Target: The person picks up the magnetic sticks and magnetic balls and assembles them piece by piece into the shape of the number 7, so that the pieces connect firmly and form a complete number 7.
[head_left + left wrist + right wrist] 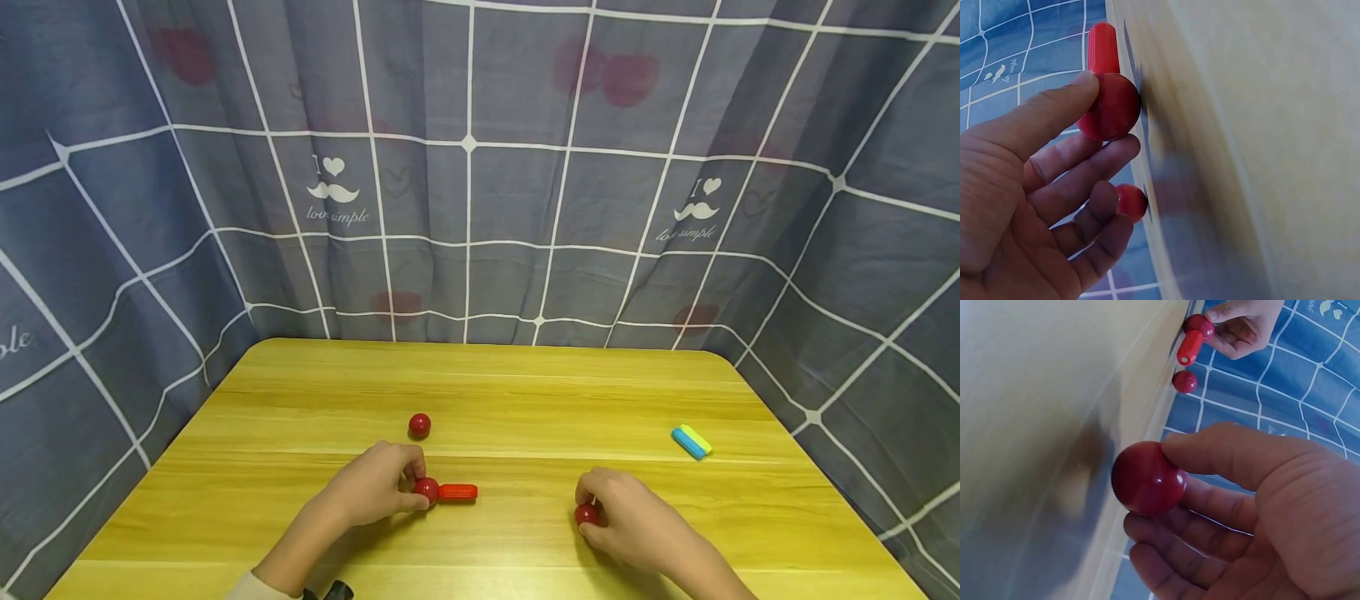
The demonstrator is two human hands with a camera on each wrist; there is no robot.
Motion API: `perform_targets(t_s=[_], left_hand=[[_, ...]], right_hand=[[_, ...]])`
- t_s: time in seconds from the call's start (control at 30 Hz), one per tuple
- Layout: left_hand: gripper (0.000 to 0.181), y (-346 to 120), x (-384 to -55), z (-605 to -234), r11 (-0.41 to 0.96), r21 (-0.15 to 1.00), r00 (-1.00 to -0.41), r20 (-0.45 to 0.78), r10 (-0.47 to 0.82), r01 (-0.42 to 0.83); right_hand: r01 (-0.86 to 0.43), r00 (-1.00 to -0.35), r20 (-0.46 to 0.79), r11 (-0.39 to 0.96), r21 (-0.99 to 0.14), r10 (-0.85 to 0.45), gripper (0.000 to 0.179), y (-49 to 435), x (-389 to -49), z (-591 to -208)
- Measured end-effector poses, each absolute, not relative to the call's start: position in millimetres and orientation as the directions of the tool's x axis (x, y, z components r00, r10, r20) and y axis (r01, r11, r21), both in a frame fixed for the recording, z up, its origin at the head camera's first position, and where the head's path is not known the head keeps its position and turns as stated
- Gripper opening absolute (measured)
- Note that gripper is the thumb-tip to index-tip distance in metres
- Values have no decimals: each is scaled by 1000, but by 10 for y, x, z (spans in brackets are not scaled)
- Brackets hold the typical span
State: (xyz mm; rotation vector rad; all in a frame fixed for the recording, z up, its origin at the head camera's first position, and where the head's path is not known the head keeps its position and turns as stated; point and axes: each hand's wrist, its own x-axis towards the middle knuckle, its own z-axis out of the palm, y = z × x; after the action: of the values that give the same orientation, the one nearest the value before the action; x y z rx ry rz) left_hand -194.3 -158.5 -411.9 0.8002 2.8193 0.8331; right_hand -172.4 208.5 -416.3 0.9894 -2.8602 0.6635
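My left hand pinches a glossy red ball between thumb and fingertips, low over the wooden table. Right beside that ball lies a short red ribbed stick, shaped like a marker; in the left wrist view the stick shows just beyond the ball. My right hand holds another red ball by thumb and fingers, close to the tabletop. A third red ball rests on the table beyond the left hand, with neither hand on it.
A blue stick and a yellow-green stick lie side by side at the right of the wooden table. A dark checked curtain hangs behind the table and along both sides.
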Motion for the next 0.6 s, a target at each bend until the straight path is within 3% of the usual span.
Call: perform_targets(t_s=[0.6], left_hand=[[25, -1588, -1953, -4135, 713, 532, -859, 53, 510, 456]], right_hand=[[-612, -788, 228, 687, -392, -572, 19, 1842, -1872, -4222]])
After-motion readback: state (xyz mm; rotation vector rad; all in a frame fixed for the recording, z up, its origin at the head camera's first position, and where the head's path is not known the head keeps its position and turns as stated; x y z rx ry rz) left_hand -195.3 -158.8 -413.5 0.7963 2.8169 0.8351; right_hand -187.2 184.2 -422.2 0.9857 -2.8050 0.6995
